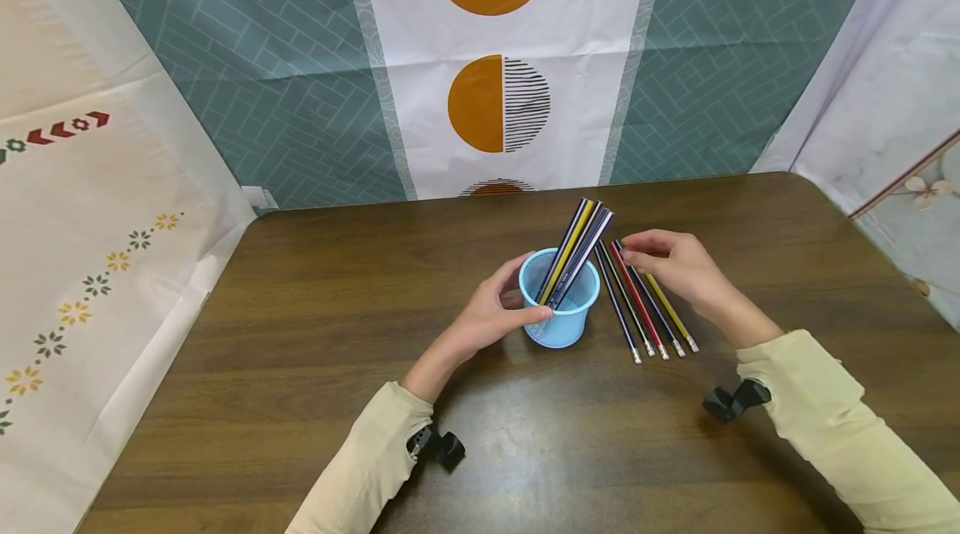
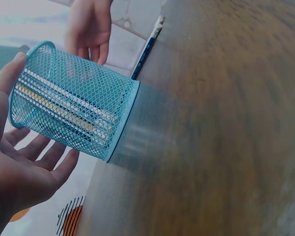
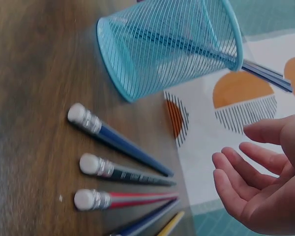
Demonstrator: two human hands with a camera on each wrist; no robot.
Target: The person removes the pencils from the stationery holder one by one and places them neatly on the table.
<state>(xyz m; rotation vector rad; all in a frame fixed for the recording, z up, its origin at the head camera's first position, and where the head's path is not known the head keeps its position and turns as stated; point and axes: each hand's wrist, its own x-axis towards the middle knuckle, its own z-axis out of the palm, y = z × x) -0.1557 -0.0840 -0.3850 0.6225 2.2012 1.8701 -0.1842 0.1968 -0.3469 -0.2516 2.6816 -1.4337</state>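
Note:
A light blue mesh pencil cup (image 1: 557,332) stands upright on the table. My left hand (image 1: 491,309) holds it from the left, thumb over the near side of the rim and fingers round the far side. Several striped pencils (image 1: 572,255), one of them yellow, lean to the right inside the cup. To its right lies a row of pencils, eraser ends toward me: a red pencil (image 1: 640,301), a yellow pencil (image 1: 672,313) and several dark ones (image 3: 123,142). Above the far ends of this row hovers my right hand (image 1: 678,267), its fingers loosely bent with nothing between them in the right wrist view.
The brown wooden table (image 1: 300,351) runs back to a patterned cloth backdrop (image 1: 300,101). More printed cloth (image 1: 82,226) hangs along the left side, and pale cloth (image 1: 900,101) on the right. Each sleeve carries a small black wrist camera (image 1: 738,399).

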